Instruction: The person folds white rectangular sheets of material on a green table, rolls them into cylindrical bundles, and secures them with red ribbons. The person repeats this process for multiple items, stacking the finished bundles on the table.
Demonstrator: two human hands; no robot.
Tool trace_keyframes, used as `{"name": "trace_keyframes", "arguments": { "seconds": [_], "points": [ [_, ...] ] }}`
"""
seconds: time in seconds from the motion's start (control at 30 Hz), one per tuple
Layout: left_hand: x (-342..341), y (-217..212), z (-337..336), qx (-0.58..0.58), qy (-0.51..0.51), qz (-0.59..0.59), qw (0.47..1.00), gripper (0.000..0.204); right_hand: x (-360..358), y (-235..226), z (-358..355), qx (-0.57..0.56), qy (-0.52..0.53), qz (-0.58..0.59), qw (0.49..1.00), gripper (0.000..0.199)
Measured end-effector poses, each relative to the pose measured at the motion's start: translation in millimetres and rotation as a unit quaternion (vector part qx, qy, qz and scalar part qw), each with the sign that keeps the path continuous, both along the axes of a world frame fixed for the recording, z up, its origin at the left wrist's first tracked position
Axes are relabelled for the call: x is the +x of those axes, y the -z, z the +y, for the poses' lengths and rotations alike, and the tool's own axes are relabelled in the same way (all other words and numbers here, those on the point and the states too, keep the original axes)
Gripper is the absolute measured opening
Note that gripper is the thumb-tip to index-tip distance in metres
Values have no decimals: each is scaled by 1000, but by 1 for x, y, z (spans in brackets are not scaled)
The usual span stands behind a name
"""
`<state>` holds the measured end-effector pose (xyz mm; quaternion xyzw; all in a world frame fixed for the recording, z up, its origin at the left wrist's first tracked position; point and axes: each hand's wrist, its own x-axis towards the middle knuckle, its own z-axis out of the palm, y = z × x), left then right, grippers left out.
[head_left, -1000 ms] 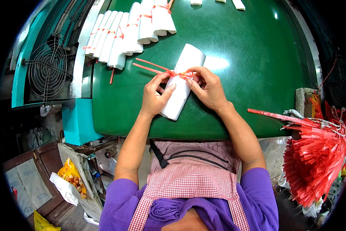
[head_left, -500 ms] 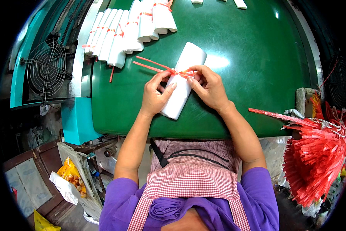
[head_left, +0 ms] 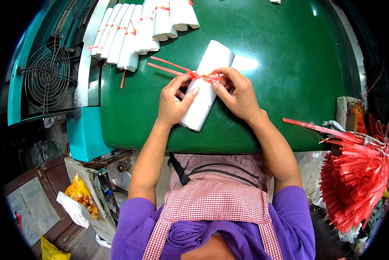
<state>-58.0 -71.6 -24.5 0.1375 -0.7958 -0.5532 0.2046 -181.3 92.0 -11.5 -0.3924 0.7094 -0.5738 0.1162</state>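
Note:
A white roll of what looks like thin plastic bags [head_left: 198,108] lies tilted on the green tabletop, its far end leaning right. Round its middle runs a red plastic ribbon [head_left: 209,77], knotted on top with a loop on the right and two loose tails pointing left. My left hand [head_left: 175,100] pinches the ribbon beside the knot, its thumb resting on the roll. On the other side, my right hand [head_left: 237,93] is closed on the loop between thumb and fingers. The fingertips of both hands are partly hidden.
Several tied white rolls [head_left: 129,51] lie side by side at the far left of the green table [head_left: 281,86]. A thick bunch of red ribbon strips [head_left: 350,177] hangs at the right edge. A wire fan guard [head_left: 49,78] stands left, above a turquoise box [head_left: 87,134].
The view has shifted slightly, so the far rolls sit higher in the picture. The loop at my right hand looks a little fuller. Both hands keep their hold.

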Motion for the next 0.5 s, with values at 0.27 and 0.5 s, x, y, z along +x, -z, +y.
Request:
{"name": "trace_keyframes", "arguments": {
  "seconds": [0.27,0.5],
  "points": [
    [0,-5,0,-14,14,3,1000,37,-2,0,-1,9,1,0,1000,25],
    [-1,-1,-1,-23,18,18,999,37,-1,0,-1,7,4,0,1000,25]
  ]
}}
